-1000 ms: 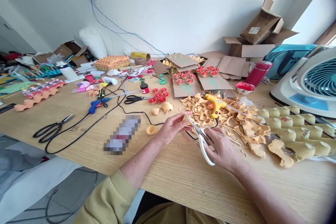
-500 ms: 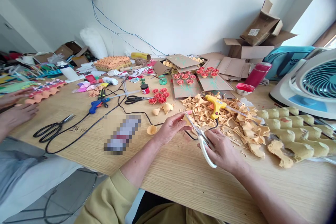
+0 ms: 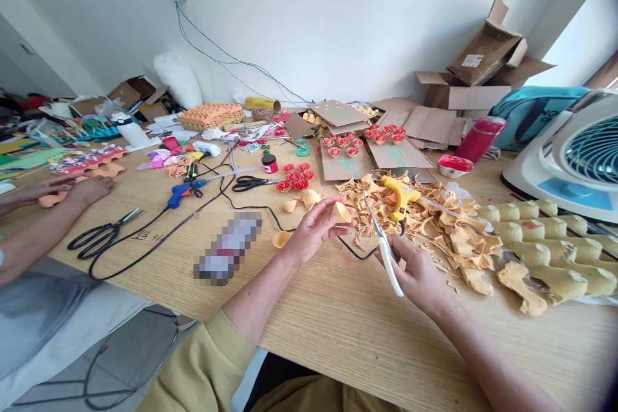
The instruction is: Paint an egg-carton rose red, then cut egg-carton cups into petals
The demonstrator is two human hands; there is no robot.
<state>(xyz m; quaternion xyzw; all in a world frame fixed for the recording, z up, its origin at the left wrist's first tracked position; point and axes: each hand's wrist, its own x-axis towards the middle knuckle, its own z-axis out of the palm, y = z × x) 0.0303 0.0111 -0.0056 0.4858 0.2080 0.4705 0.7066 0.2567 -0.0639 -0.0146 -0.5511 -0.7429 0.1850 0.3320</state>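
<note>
Between the fingers of my left hand is a small orange egg-carton cup, its hollow side partly facing me. My right hand grips white-handled scissors, whose blades point up and away, apart from the cup. Just left of my left wrist, a similar cup sits on the table. Behind my hands, a yellow glue gun rests on a heap of orange carton scraps. Two more cut cup pieces lie beyond my left hand, near several red paper roses.
Black scissors and a blue glue gun with its cord lie to the left. At the right are egg trays and a white fan. A co-worker's hands handle orange carton at far left. A blurred patch covers something in front.
The scissor blades have come away from the cup, and my left hand has turned it so its hollow shows. The co-worker's hands have moved right. The view has shifted slightly.
</note>
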